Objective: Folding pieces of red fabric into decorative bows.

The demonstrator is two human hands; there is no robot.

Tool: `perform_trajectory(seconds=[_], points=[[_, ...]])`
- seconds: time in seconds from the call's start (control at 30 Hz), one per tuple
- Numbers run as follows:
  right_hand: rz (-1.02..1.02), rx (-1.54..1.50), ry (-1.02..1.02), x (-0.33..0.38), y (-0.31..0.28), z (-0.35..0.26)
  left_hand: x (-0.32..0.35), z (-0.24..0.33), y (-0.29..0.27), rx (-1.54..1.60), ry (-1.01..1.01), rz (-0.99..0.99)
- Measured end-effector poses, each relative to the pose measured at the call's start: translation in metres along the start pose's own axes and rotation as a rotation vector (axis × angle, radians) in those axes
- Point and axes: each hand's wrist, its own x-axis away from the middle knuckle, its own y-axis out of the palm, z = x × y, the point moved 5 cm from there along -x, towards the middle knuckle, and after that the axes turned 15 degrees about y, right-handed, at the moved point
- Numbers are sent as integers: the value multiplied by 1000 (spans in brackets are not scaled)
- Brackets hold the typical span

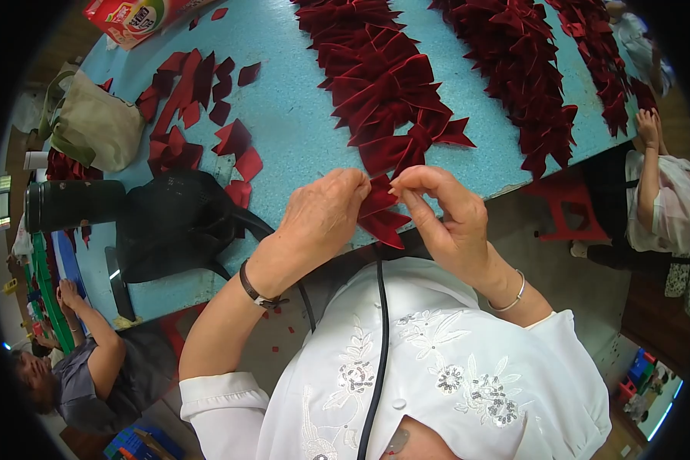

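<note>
- Centrally, left hand (pixel 322 216) pinched on the upper left side of a dark red velvet bow piece (pixel 381 216), fingertips closed on the fabric.
- Right hand (pixel 445 218) likewise clamped on the same piece from the right, thumb and forefinger meeting at its top edge.
- Bow piece held between both hands just above the near edge of the blue table (pixel 299 130), pointed tails hanging below the fingers.
- Dark band on the left wrist, thin silver bangle (pixel 514 295) on the right.
- Immediately beyond the hands, a long row of finished red bows (pixel 383 84) laid up the table; second row (pixel 525 77) to its right, third along the far right edge.
- Loose cut red velvet pieces (pixel 195 115) scattered on the table's left part.
- Black bag (pixel 172 222) on the table left of the left hand, dark cylinder (pixel 73 203) beside it, beige bag (pixel 92 123) further back.
- Black cord (pixel 379 345) running down the white embroidered garment.
- Seated person (pixel 84 376) at lower left; another person's arm (pixel 652 169) at right.
</note>
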Motion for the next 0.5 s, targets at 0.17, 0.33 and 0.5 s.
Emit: perform_trajectory(seconds=[0.17, 0.33, 0.5], points=[[-98, 11, 33, -10, 29, 6, -1, 2, 2, -59, 56, -8], [-121, 236, -16, -19, 36, 2, -1, 0, 2, -112, 40, -1], [-162, 340, -43, -19, 38, -3, 1, 4, 4, -152, 46, 28]])
